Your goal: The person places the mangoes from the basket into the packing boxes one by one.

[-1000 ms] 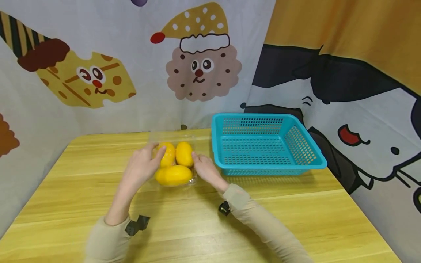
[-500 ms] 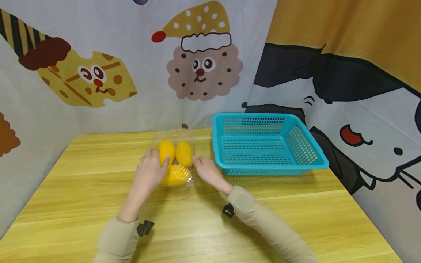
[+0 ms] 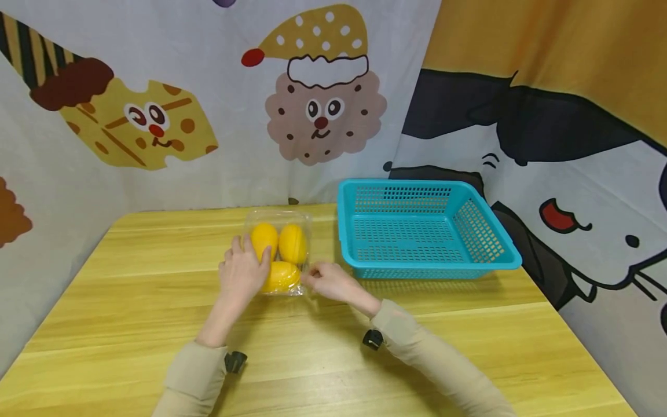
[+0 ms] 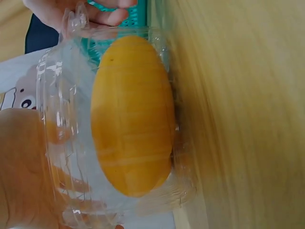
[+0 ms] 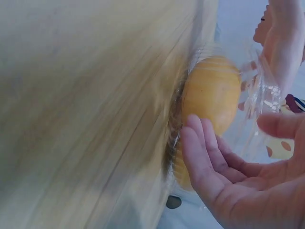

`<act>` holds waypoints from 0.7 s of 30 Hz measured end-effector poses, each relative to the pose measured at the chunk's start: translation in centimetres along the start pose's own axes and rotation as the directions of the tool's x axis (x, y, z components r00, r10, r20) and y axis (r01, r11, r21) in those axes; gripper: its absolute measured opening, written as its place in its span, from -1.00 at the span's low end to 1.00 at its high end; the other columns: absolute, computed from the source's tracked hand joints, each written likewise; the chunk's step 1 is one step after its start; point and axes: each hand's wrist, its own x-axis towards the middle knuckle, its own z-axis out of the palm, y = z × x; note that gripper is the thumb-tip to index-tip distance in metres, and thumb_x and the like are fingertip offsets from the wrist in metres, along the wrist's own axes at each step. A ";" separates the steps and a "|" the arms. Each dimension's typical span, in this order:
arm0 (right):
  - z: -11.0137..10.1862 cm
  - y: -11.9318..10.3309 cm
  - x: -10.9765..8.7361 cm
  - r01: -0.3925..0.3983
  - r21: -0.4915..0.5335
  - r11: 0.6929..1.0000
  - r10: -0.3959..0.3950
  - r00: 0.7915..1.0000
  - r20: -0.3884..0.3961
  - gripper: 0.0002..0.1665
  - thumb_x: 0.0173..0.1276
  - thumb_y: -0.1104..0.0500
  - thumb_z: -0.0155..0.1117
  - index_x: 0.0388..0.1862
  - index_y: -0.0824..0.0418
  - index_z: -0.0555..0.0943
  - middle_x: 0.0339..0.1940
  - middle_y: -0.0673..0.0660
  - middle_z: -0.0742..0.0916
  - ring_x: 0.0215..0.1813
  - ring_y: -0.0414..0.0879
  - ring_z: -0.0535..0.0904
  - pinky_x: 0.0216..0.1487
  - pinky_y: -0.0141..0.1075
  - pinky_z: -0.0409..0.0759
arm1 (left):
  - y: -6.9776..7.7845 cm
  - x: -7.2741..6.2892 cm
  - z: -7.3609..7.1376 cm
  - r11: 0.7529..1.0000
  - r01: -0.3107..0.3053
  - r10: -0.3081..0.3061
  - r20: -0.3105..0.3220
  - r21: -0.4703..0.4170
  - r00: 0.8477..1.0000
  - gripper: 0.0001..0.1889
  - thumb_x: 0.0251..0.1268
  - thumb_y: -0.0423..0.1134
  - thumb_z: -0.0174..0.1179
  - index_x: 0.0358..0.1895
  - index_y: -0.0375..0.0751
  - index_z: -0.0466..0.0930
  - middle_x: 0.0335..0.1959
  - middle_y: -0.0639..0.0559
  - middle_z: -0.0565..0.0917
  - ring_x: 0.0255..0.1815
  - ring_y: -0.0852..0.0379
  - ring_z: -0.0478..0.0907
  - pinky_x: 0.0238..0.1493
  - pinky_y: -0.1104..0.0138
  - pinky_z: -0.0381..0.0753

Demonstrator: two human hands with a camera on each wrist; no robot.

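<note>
A clear plastic clamshell box (image 3: 278, 217) stands on the table with three oval yellow fruits, mango-like in shape, inside. The front fruit (image 4: 133, 117) lies crosswise behind the clear wall; behind it a left fruit (image 3: 264, 238) and a right fruit (image 3: 293, 244) lie side by side. My left hand (image 3: 242, 272) rests over the box's left side, fingers extended and partly seen through the plastic in the left wrist view. My right hand (image 3: 333, 282) is at the front right corner. In the right wrist view its thumb and fairly straight fingers (image 5: 198, 148) are apart, fingertips right at the box's side.
A turquoise perforated basket (image 3: 427, 265) stands just right of the box, behind my right forearm. The wooden table (image 3: 312, 370) ends at the back against a cloth (image 3: 208, 191) printed with cartoon figures.
My left hand has shifted a little right onto the box. My right hand has slid from the box's right side toward its front corner. The clear lid shows more plainly over the fruits.
</note>
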 end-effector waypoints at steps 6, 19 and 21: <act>0.2 0.2 -0.3 0.027 0.049 0.998 -0.030 0.997 0.070 -0.73 0.38 0.07 0.13 -0.26 0.26 0.60 -0.35 0.17 0.72 -0.28 0.02 0.66 -0.28 -0.28 0.63 | 0.5 0.0 0.5 0.999 0.030 -0.030 -0.011 0.018 0.999 -0.24 0.44 0.12 -0.27 0.40 -0.52 0.00 0.34 -0.50 0.18 0.20 -0.47 0.32 0.05 -0.22 0.45; 1.0 0.2 0.0 -0.097 0.278 0.956 0.070 0.992 0.107 -0.75 0.37 0.21 0.14 -0.25 0.44 0.57 -0.42 0.24 0.70 -0.34 0.03 0.68 -0.18 -0.21 0.69 | 0.7 -0.1 0.8 0.999 0.014 -0.011 -0.056 0.039 0.998 -0.24 0.43 0.11 -0.23 0.39 -0.54 0.05 0.29 -0.53 0.26 0.09 -0.48 0.40 -0.04 -0.21 0.49; 1.0 0.1 0.0 -0.101 0.274 0.956 0.075 0.992 0.105 -0.74 0.37 0.22 0.13 -0.26 0.46 0.57 -0.45 0.21 0.69 -0.33 0.05 0.68 -0.19 -0.21 0.69 | 0.7 -0.1 0.8 0.999 0.019 -0.017 -0.051 0.034 0.999 -0.24 0.43 0.11 -0.23 0.39 -0.53 0.04 0.29 -0.54 0.25 0.10 -0.48 0.40 -0.04 -0.21 0.49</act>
